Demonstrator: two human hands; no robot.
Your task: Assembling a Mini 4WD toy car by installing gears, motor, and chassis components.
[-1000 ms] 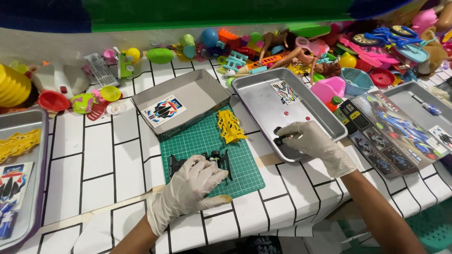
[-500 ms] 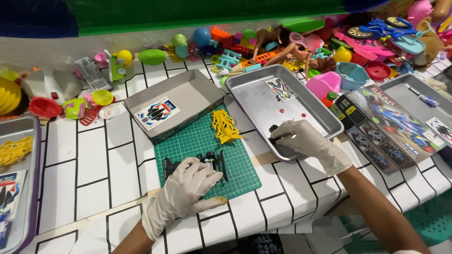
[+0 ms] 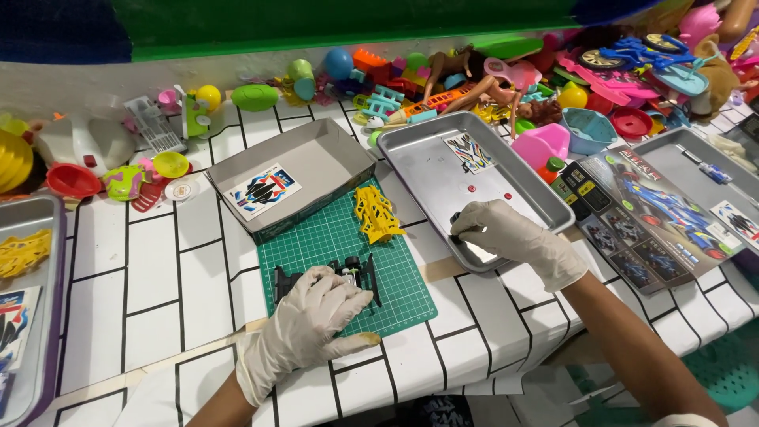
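I see my gloved left hand (image 3: 304,332) lying palm-down on the black plastic toy-car chassis (image 3: 348,277), which sits on the green gridded cutting mat (image 3: 332,237) near the front edge of the counter (image 3: 158,292), a surface covered in a white brick-pattern cloth. The fingers of that hand are spread loosely over the chassis, pressing on it rather than clamped around it.

My gloved right hand (image 3: 510,237) rests inside the shallow silver metal tray (image 3: 427,166) just right of the mat, at the tray's near corner. Its fingers are curled together around a small dark part (image 3: 456,219); I cannot tell what the part is.

A yellow plastic car body shell (image 3: 376,213) lies at the mat's far right corner, touching the tray's edge. In the tray lie a sticker sheet (image 3: 468,152) and two small red dots (image 3: 472,189). A grey cardboard box lid (image 3: 316,158) holding a printed card stands behind the mat. A flat printed model-car box (image 3: 656,213) lies to the right of the tray, and a jumble of colourful plastic toys (image 3: 443,79) runs along the far edge of the counter.
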